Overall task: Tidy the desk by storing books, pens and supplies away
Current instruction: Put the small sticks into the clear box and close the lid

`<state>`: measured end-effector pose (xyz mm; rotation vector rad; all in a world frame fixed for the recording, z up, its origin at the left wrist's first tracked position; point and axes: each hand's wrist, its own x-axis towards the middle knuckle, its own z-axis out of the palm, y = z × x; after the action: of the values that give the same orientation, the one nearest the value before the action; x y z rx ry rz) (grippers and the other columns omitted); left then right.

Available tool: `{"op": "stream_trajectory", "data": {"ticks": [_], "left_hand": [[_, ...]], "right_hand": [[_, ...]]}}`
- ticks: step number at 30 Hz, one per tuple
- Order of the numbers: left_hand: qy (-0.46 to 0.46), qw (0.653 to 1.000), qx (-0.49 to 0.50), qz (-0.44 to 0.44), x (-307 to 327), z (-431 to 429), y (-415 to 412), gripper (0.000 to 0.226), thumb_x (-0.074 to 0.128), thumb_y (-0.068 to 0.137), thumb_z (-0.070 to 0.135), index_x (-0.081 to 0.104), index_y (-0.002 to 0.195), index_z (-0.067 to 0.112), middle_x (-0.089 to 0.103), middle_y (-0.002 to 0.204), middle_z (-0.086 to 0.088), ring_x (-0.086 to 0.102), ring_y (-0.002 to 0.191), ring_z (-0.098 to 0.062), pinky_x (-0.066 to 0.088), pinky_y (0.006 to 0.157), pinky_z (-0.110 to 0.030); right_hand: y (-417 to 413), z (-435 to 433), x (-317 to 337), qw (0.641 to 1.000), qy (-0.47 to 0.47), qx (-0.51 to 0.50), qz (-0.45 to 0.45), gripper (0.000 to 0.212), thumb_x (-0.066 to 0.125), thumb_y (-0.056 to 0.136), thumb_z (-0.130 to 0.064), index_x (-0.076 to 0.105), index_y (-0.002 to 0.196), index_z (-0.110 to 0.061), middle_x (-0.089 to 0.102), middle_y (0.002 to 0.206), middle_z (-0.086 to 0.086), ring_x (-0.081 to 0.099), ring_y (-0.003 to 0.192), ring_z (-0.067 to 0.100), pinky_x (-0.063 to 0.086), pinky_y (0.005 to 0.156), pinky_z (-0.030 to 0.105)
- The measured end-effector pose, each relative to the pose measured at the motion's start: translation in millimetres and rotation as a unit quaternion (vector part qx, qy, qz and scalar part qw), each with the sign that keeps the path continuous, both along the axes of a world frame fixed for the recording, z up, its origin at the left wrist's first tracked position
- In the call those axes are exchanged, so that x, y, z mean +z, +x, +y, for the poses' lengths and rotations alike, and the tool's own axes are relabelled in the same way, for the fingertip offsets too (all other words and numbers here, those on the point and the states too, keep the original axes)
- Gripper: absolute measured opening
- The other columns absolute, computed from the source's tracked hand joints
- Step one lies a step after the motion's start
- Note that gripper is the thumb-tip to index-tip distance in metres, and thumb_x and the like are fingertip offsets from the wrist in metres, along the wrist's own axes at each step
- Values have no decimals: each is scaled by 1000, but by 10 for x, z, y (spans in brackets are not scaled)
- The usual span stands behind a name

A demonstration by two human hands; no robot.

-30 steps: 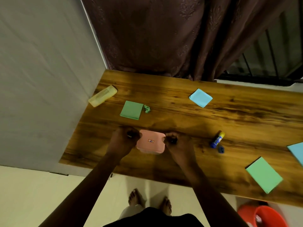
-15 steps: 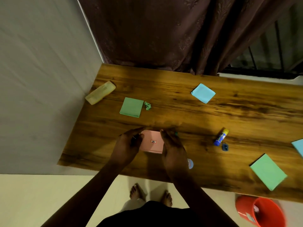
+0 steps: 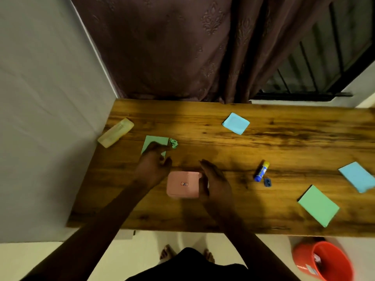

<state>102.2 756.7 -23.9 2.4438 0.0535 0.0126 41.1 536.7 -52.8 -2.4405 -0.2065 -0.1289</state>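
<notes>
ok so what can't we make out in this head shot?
Left hand grip: head view, the hand covers the green pad's near corner, so pinching or just touching is unclear.
Pink box: right edge hidden behind the right hand; its label is too small to read.
Red bucket: cut off by the bottom edge, contents blurred.
Blue pad at far right: blurred, by the frame edge.

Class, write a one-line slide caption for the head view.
Left hand on green pad, right hand beside pink pad, on a desk.
</notes>
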Motion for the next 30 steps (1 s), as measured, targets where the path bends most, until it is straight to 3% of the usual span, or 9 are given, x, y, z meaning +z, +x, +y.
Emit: {"op": "stream_trajectory", "data": {"ticks": [3, 8, 12, 16, 24, 30], "left_hand": [[45, 998, -28, -20, -89, -22, 371, 46, 72, 88, 16, 62, 133, 21, 54, 134, 0, 65, 107, -21, 57, 92, -35], [102, 992, -67, 12, -350, -64, 747, 58, 73, 83, 13, 59, 139, 16, 49, 144, -7, 56, 127, -30, 49, 108, -46], [113, 990, -60, 52, -442, -143, 814, 45, 69, 89, 9, 61, 133, 6, 57, 138, -16, 53, 129, -37, 41, 113, -48], [107, 991, -73, 44, -438, -155, 811, 30, 67, 90, 11, 68, 119, 8, 67, 122, -17, 60, 116, -37, 48, 104, -47], [62, 984, -164, -36, -15, -632, 743, 22, 70, 91, 22, 75, 112, 25, 74, 112, -4, 69, 98, -24, 58, 89, -36], [12, 976, -211, -47, 318, -1318, 509, 19, 73, 88, 26, 76, 107, 27, 75, 102, 0, 67, 99, -25, 56, 83, -33]], "right_hand": [[7, -6, 65, 999, 0, -33, -10, 43, 58, 101, -21, 56, 144, -20, 57, 148, 2, 55, 134, 20, 38, 111, 23], [-118, -69, 220, 997, 49, -54, -37, 24, 63, 99, -21, 68, 122, -25, 71, 124, -2, 67, 112, 13, 46, 98, 15], [-200, -177, 259, 994, 73, -73, -44, 23, 61, 98, -20, 70, 119, -21, 72, 119, -1, 68, 109, 15, 55, 94, 30], [-282, -282, 204, 990, 53, -119, -61, 23, 63, 94, -15, 71, 116, -12, 74, 116, 5, 70, 105, 22, 58, 90, 36], [-479, -521, 237, 979, 58, -193, -10, 25, 58, 98, -22, 67, 121, -21, 71, 121, -3, 67, 108, 14, 58, 84, 37], [-617, -914, 288, 965, 83, -248, -8, 26, 59, 98, -23, 68, 122, -26, 70, 124, -11, 67, 111, 9, 58, 81, 33]]}}
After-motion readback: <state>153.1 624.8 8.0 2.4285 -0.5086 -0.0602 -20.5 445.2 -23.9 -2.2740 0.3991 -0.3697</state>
